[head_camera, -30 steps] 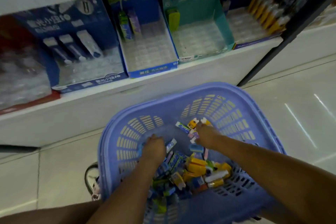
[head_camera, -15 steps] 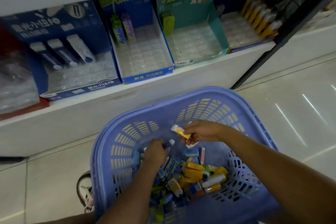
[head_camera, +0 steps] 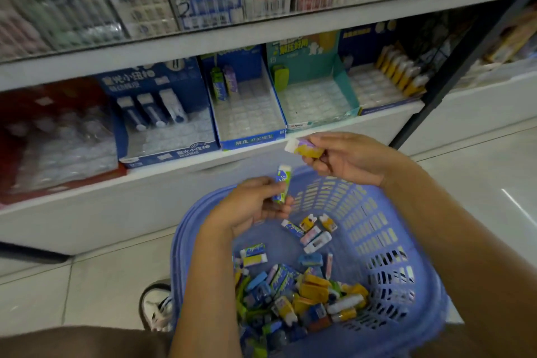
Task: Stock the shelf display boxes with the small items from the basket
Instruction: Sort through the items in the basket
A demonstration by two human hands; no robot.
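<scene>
Basket (head_camera: 406,241): purple plastic with holes in its walls, on the floor in front of the shelf. Its near edge is cut off at the bottom of the view.
Small items (head_camera: 305,291): a mixed heap of little packs, blue, yellow, green and white, in the bottom of the basket. The ones nearest the person are dark and hard to tell apart.
Left hand (head_camera: 250,206): up over the far rim of the basket. Its grip is closed around a green and blue pack (head_camera: 282,184) that stands upright, white end on top.
Right hand (head_camera: 348,158): higher, close to the shelf edge. Its grip pinches a yellow and purple pack (head_camera: 305,148) with a white end. The fingers hide part of it.
Display boxes: a dark blue one (head_camera: 165,113), a blue one (head_camera: 247,102), a teal one (head_camera: 313,90) and another blue one (head_camera: 383,81) sit side by side on the lower shelf (head_camera: 377,122). Most of their clear slots are bare.
Top shelf: blurry, so its goods cannot be made out.
Shoe (head_camera: 157,308): peeks out left of the basket, partly hidden.
</scene>
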